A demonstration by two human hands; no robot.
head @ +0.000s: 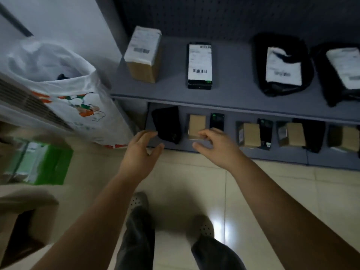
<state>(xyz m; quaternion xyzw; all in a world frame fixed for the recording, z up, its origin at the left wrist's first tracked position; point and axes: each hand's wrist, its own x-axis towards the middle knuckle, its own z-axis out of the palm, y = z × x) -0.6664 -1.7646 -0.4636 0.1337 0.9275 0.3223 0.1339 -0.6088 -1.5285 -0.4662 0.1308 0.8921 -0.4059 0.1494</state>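
Small brown box (196, 123) on the lower shelf (282, 159), near its left end. It lies flat, long axis running front to back, near end toward the person. Black pouch (166, 121) just beside it on the left; slim dark packet (216, 120) just beside it on the right.

Box lies straight ahead of the right hand (218, 148) and slightly to its left. That hand is clearly the nearer: its fingertips overlap the box's near end, but touching or hovering just above, cannot tell; the view is blurred there. Left hand (141, 152) sits at the shelf's front edge, in front of the pouch's left corner, with pouch between it and the box.

Hands: both palm down, fingers spread and loosely curved, thumbs out to the side. Neither holds anything. The two are apart, with bare shelf front and floor (185, 172) showing between them.

Judgement: a reach in progress, grasp not made. The right hand would take the box by its near end or across its narrow width; packet and pouch leave little room at the sides.

Further out: more brown boxes and dark packets along the same shelf to the right. Upper shelf (233, 75) carries labelled parcels, well apart. White printed bag (64, 90) stands left of the shelving.
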